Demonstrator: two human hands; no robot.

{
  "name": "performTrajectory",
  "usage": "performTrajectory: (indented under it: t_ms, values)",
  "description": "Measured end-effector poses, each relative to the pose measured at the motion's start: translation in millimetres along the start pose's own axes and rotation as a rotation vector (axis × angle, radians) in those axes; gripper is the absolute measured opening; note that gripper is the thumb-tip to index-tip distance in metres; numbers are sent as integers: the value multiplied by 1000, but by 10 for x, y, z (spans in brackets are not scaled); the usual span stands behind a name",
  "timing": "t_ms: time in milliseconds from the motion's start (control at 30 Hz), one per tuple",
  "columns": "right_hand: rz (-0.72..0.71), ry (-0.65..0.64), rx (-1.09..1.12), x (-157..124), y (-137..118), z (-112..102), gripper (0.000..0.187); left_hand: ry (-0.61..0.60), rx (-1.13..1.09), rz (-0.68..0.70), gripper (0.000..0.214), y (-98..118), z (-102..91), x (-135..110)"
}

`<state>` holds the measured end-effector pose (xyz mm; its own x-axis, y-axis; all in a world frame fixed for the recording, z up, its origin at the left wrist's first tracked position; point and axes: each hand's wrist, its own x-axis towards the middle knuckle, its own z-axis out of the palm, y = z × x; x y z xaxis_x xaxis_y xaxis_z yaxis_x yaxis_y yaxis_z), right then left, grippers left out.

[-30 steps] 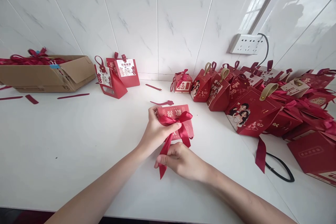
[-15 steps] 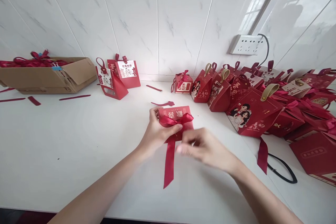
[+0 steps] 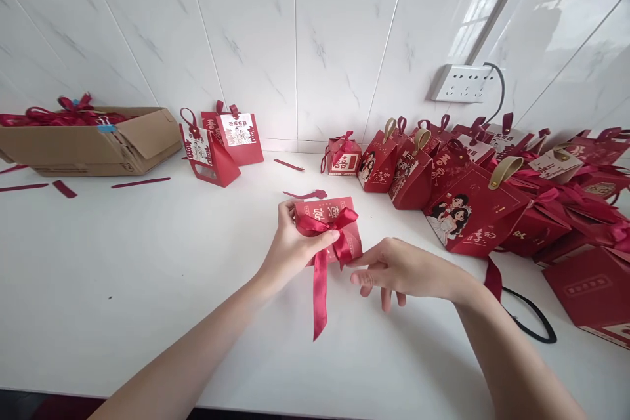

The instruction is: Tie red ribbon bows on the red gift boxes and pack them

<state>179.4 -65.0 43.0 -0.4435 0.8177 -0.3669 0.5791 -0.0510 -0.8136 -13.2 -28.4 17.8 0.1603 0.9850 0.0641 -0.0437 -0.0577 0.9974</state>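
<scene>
A small red gift box (image 3: 331, 213) with gold characters lies on the white counter (image 3: 123, 262). A dark red ribbon (image 3: 321, 282) is knotted over it, one long tail trailing toward me. My left hand (image 3: 290, 246) pinches the ribbon knot at the box's front. To the box's right, my right hand (image 3: 394, 269) hovers just above the counter with its thumb and forefinger pinching the short ribbon tail at the box's right corner, the other fingers loosely curled.
Many finished red gift boxes (image 3: 472, 210) crowd the right side below a wall socket (image 3: 460, 82). A black cord (image 3: 529, 325) lies near them. Two red bags (image 3: 216, 144) and a cardboard box (image 3: 88, 141) full of ribbons stand at back left, with ribbon scraps (image 3: 140, 182) scattered around.
My right hand let go of the long ribbon tail near me and moved up and right to the short tail at the box's right side. The long tail now hangs loose.
</scene>
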Motion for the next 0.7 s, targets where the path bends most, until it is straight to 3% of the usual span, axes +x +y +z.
performTrajectory:
  t_ms: [233,467,700]
  values:
    - [18,2,33,78,55,-8,36,6,33,-14,56,-6,-32,13]
    - [-75,-115,158,122,46,16,32,32,56,-21,55,19,-35,26]
    - [-69,-127,88,93,8,23,25,38,60,-21,55,-9,-17,25]
